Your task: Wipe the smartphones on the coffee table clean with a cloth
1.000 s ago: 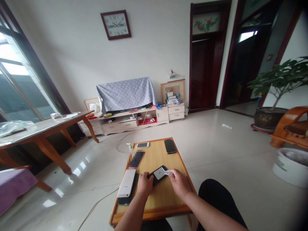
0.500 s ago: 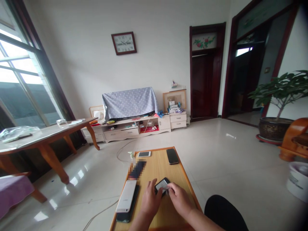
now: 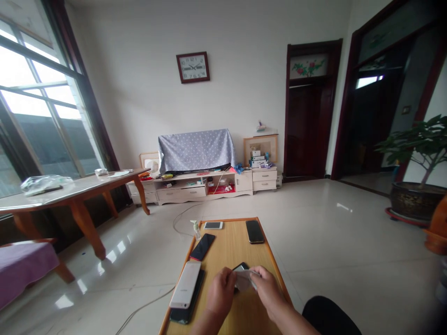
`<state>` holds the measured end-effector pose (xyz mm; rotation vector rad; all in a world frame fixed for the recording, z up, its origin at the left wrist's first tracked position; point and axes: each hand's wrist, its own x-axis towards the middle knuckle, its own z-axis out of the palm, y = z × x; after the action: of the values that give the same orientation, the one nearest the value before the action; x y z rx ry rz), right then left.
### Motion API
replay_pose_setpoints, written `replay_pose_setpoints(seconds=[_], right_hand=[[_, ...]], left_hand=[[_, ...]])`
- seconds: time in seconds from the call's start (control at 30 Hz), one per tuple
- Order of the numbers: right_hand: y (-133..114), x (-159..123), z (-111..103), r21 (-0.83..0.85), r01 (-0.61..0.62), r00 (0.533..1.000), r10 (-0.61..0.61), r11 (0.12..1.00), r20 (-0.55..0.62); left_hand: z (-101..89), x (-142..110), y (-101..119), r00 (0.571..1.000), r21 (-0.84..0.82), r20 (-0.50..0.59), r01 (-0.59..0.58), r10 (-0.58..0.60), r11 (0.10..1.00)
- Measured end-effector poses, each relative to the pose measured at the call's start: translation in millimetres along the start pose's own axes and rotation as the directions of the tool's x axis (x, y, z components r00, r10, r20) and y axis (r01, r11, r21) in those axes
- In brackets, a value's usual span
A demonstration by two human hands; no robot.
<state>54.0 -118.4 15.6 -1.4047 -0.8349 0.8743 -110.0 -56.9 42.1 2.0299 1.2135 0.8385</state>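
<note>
A small thin grey cloth (image 3: 243, 281) is stretched between my two hands. My left hand (image 3: 220, 292) pinches its left edge, and the right edge is gripped by my right hand (image 3: 268, 289). Directly beneath and behind it lies a dark-framed phone (image 3: 240, 266), mostly covered by the cloth and my fingers. Both hands are low over the wooden table (image 3: 232, 244). To the left of my left hand, a white phone (image 3: 186, 284) rests on top of a dark phone (image 3: 179, 316).
Along the table's far part are a black phone with a red edge (image 3: 203, 247), a white phone with a dark screen (image 3: 213, 225), a black phone (image 3: 254, 231) and a small pump bottle (image 3: 196, 230). A cable (image 3: 146, 304) runs over the floor at left.
My left hand has left the phone's side and now grips the cloth too. The cloth, bunched at my right fingers before, is spread between both hands. The view has shifted slightly left.
</note>
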Motion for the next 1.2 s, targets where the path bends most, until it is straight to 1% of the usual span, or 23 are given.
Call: replay_pose_setpoints(seconds=[0.07,0.13,0.17,0.23,0.27,0.3,0.37,0.47,0.5,0.53,0.6,0.67,0.73,0.8,0.83,0.87,0.9,0.97,1.0,1.03,1.07,1.13,1.2], right_hand=[[-6.9,-0.4,6.8,0.066,0.002,1.0,-0.002,0.998,0.01],[-12.3,-1.3,13.6,0.109,0.037,0.997,-0.045,0.993,0.064],[-13.5,-1.3,15.7,0.104,0.06,0.994,-0.068,0.993,0.081],[-12.2,0.6,15.5,0.006,0.103,0.994,-0.103,0.995,0.042],[-10.0,2.7,13.0,-0.066,0.113,0.994,-0.113,0.991,0.001],[-7.1,5.5,9.1,-0.142,0.113,0.992,-0.121,0.983,-0.048],[-0.8,13.1,-1.2,-0.244,0.099,0.985,-0.13,0.965,-0.113],[5.1,27.4,-15.1,-0.355,0.104,0.976,-0.164,0.929,-0.144],[5.6,32.3,-17.8,-0.394,0.114,0.973,-0.182,0.912,-0.139],[5.5,36.7,-19.1,-0.431,0.128,0.971,-0.2,0.893,-0.127],[4.7,42.6,-17.3,-0.497,0.162,0.969,-0.234,0.852,-0.085],[4.8,41.6,-10.1,-0.55,0.209,0.966,-0.26,0.809,-0.016],[7.6,30.8,2.1,-0.583,0.258,0.96,-0.274,0.771,0.061],[12.4,11.4,17.2,-0.61,0.316,0.947,-0.285,0.727,0.151],[14.9,0.2,24.6,-0.622,0.352,0.935,-0.291,0.699,0.202],[16.9,-10.3,31.0,-0.656,0.432,0.902,-0.291,0.618,0.32],[17.9,-19.1,35.8,-0.669,0.495,0.868,-0.281,0.554,0.41],[16.6,-27.0,38.4,-0.678,0.562,0.823,-0.24,0.473,0.514],[14.2,-25.3,36.0,-0.691,0.565,0.82,-0.217,0.45,0.529],[11.1,-20.3,31.8,-0.716,0.548,0.832,-0.193,0.433,0.52],[7.6,-13.0,26.4,-0.749,0.516,0.853,-0.172,0.416,0.492],[1.8,2.9,16.1,-0.822,0.422,0.906,-0.143,0.382,0.398],[0.2,11.4,12.3,-0.862,0.36,0.933,-0.137,0.357,0.333]], left_hand=[[4.1,-2.8,5.6,0.996,-0.028,0.046,-0.072,0.073,0.997],[8.3,-5.4,10.4,0.979,-0.088,0.106,-0.165,0.174,0.982],[9.6,-6.3,11.7,0.968,-0.11,0.128,-0.201,0.214,0.973],[9.5,-7.3,10.5,0.961,-0.075,0.132,-0.235,0.243,0.969],[7.9,-7.3,7.7,0.966,-0.016,0.114,-0.23,0.23,0.973],[5.6,-7.2,3.4,0.977,0.08,0.072,-0.207,0.202,0.975],[-0.5,-6.6,-9.2,0.989,0.135,0.021,-0.149,0.147,0.98],[-7.9,-7.7,-31.2,0.997,0.213,-0.054,-0.037,0.049,0.976],[-9.1,-9.0,-37.4,0.998,0.303,-0.06,0.002,0.017,0.953],[-9.4,-10.7,-42.5,0.999,0.363,-0.044,0.017,-0.002,0.932],[-8.3,-14.5,-49.2,1.0,0.443,0.002,0.003,-0.004,0.897],[-6.0,-17.5,-52.2,0.999,0.468,0.033,-0.024,0.01,0.883],[-4.3,-18.4,-53.5,0.999,0.478,0.041,-0.035,0.018,0.878],[-4.0,-17.6,-54.8,0.999,0.477,0.051,-0.039,0.017,0.878],[-4.2,-17.0,-55.5,0.998,0.474,0.059,-0.041,0.014,0.879],[-4.7,-16.3,-56.3,0.998,0.471,0.067,-0.04,0.009,0.881],[-5.3,-15.9,-56.8,0.997,0.468,0.072,-0.036,0.002,0.883],[-6.5,-15.7,-57.2,0.997,0.46,0.074,-0.029,-0.006,0.887],[-7.0,-15.9,-56.8,0.997,0.455,0.073,-0.03,-0.004,0.89],[-7.4,-16.1,-56.1,0.997,0.449,0.071,-0.034,0.002,0.893],[-7.7,-16.4,-55.3,0.997,0.443,0.07,-0.039,0.009,0.896],[-7.9,-16.7,-54.0,0.998,0.432,0.068,-0.045,0.018,0.901],[-7.9,-16.6,-54.0,0.998,0.422,0.064,-0.042,0.017,0.905]])
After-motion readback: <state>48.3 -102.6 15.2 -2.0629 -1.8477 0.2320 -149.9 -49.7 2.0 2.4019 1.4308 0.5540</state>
